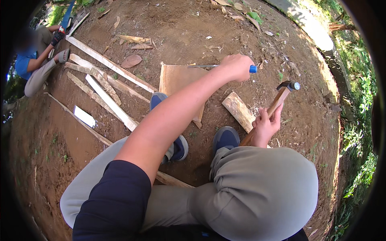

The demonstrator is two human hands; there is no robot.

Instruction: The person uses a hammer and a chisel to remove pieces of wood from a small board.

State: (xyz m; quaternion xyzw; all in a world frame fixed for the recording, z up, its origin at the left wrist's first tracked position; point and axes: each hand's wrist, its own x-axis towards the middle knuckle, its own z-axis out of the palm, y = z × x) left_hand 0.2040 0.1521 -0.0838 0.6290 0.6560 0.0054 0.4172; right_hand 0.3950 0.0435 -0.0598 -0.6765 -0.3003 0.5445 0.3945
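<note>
My left hand (235,66) is closed in a fist, the arm stretched forward and across to the right. From the fist's right side pokes a blue handle end (253,69), and a thin metal shaft (201,66) runs out leftward over the board's far edge. Whether the tool is a screwdriver or a chisel, I cannot tell. Under my forearm lies a flat wooden board (173,78), partly hidden. My right hand (267,127) grips a hammer (280,98) by its wooden handle, head up, just beyond my knee. Beside it a short piece of wood (238,109) rests on the ground.
Long wooden strips (112,69) lie across the bare soil at the left, with a white offcut (85,116) near them. Another person (40,60), wearing a dark glove, sits at the far left. Dry leaves (132,61) are scattered about. A concrete edge (339,76) borders plants at the right.
</note>
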